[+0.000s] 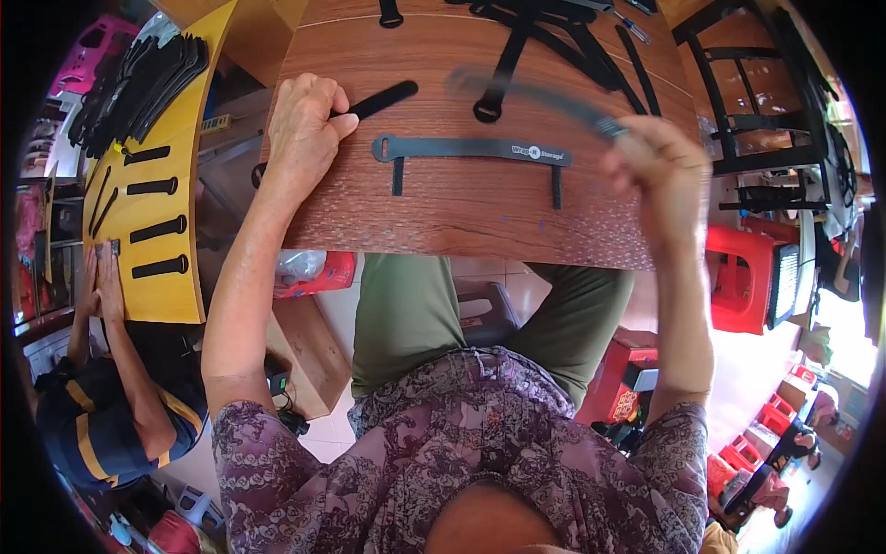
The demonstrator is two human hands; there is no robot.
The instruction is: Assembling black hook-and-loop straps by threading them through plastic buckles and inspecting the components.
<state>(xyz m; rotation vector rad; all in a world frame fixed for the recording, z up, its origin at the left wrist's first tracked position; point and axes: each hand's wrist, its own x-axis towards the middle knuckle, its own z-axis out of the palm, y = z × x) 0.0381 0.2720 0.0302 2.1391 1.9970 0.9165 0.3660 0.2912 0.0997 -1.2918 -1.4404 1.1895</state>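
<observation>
Pinched in my left hand (pixel 309 129) is one end of a black strap (pixel 388 98), its rounded end pointing up and right. My right hand (pixel 660 171), smeared by motion, grips the end of a dark grey strap (pixel 544 95) that blurs across the air above the table. Between my hands a flat grey strap (pixel 452 148) with a slotted round end and a printed label lies crosswise. Two short black strips, a left one (pixel 398 177) and a right one (pixel 556 189), stick out below it toward me.
The brown wooden table (pixel 443 217) bears a heap of black straps (pixel 544 46) at its far side and a screwdriver (pixel 635 30). To the left, a yellow table (pixel 180 300) holds stacked straps (pixel 138 88); a co-worker's hands (pixel 106 277) rest there. A red stool (pixel 738 277) stands right.
</observation>
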